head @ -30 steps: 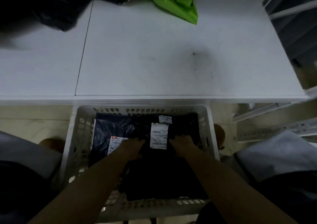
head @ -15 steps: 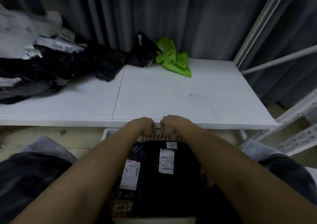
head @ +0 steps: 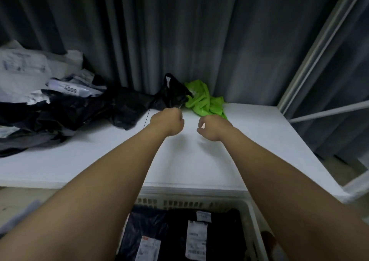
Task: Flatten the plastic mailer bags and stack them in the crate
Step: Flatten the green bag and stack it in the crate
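Flattened black mailer bags (head: 217, 238) with white labels (head: 196, 239), stacked inside white slotted crate (head: 191, 202) on the floor at the near edge of the tabletop (head: 259, 147). Second dark bag with a red-marked label (head: 147, 248) lying alongside to the left within the same crate. Unflattened bags waiting on the tabletop: crumpled green bag (head: 203, 101) at the far edge against the curtain, black bag (head: 171, 93) touching its left side, larger heap of black, grey and white bags (head: 50, 105) spread across the far left, one bearing the number 4009. Left hand (head: 167, 124) extended over the tabletop just short of the black bag, fingers curled under, grip closed; a thin pale edge visible at the knuckles, contact with the bag not discernible. Right hand (head: 212, 128) extended beside it, near the lower tip of the green bag, fingers loosely curled with a gap between thumb and forefinger, nothing held. Both forearms bare, reaching out above the crate. Grey pleated curtain (head: 179, 31) behind the tabletop; white metal shelf frame (head: 319, 61) at right.
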The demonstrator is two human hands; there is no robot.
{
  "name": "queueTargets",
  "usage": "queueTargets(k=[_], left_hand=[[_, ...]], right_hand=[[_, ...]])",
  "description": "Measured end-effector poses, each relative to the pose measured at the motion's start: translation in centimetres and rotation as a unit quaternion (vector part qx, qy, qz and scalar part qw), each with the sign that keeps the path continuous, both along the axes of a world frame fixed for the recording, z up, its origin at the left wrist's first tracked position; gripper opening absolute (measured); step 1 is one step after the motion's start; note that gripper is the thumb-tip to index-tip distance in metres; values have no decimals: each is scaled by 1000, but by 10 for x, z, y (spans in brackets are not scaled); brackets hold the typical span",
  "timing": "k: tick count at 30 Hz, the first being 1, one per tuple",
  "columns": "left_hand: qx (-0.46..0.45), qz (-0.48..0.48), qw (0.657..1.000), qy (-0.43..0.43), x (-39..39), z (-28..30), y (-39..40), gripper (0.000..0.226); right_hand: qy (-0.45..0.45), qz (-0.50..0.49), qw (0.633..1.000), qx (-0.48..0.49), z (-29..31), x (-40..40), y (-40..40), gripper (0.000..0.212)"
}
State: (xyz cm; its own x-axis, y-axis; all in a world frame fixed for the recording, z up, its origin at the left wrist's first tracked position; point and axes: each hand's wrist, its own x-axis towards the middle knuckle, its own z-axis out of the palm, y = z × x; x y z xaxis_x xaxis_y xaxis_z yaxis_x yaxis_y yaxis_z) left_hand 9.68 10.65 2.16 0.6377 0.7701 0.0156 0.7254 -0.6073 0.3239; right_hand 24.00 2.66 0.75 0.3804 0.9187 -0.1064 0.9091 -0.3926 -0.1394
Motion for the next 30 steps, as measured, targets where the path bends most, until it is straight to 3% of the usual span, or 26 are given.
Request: queueTargets(k=[5,12,22,30], left_hand=[[-29,44,996,-75,25,-22,21,31],[-74,49,989,-120,85,-70,69,30],[-64,11,988,-138,122,-98,100,22],[-78,6,988,-131,113,-99,83,22]], right_hand=[[67,-56,991,100,-43,38,9,35],[88,-167,943,273,-89,103,54,42],[54,-263,935,231,-102,157,123,42],[96,-250,907,324,-95,158,82,32]])
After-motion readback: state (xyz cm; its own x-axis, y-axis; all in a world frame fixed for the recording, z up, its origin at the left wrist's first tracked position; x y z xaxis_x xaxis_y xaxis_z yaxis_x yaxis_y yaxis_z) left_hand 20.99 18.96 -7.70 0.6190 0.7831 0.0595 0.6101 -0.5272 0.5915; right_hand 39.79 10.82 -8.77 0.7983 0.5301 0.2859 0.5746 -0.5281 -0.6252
